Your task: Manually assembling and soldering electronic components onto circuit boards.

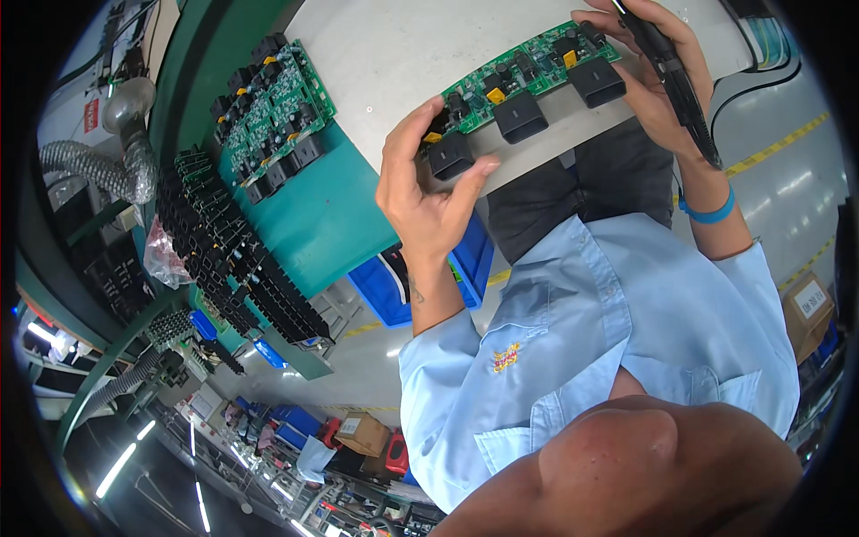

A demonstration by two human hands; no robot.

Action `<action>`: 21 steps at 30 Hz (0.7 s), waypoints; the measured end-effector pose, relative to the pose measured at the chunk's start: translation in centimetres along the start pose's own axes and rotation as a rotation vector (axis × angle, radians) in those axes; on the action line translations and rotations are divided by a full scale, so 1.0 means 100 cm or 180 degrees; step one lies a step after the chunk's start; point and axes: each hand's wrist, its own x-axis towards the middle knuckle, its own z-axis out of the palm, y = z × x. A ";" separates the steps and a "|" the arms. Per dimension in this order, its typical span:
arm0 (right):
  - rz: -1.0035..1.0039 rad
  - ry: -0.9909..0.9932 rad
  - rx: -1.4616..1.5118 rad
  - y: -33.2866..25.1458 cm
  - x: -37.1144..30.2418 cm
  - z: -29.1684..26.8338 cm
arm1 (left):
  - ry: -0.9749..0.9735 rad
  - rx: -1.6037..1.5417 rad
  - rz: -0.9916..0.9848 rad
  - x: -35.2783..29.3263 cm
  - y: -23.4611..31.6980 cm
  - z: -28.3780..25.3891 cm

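Observation:
A long green circuit board point(528, 67) with several black box-shaped housings point(521, 120) and yellow parts lies over the near edge of a pale work surface point(376, 54). Around its left end my left hand point(425, 183) is closed, thumb on the near side and fingers at the far corner. My right hand point(667, 85) grips the board's right end between thumb and fingers. Against the back of that same hand rests a long black hand tool point(676, 76), tucked in the hand; its exact kind is unclear. A blue band point(711, 210) circles my right wrist.
More populated green boards point(277, 116) lie to the left, by a teal mat point(313, 210). A long row of black-housed boards point(237, 242) stands beyond it. Below the bench is a blue bin point(380, 291); a flexible silver duct point(98, 166) hangs far left. Black cables point(761, 85) run at right.

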 end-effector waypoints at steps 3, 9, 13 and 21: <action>0.0024 0.0049 -0.0081 -0.001 0.001 0.001 | 0.0105 -0.0165 -0.0185 -0.003 0.002 0.001; 0.0054 0.0126 -0.0251 -0.005 0.003 0.004 | -0.0116 0.0364 0.0079 -0.001 0.005 0.001; 0.0060 0.0166 -0.0336 -0.007 0.003 0.005 | -0.0103 0.0420 0.0024 -0.002 0.008 0.002; 0.0058 0.0281 -0.0468 -0.017 0.007 0.007 | -0.0127 0.0576 0.0322 0.000 0.008 0.002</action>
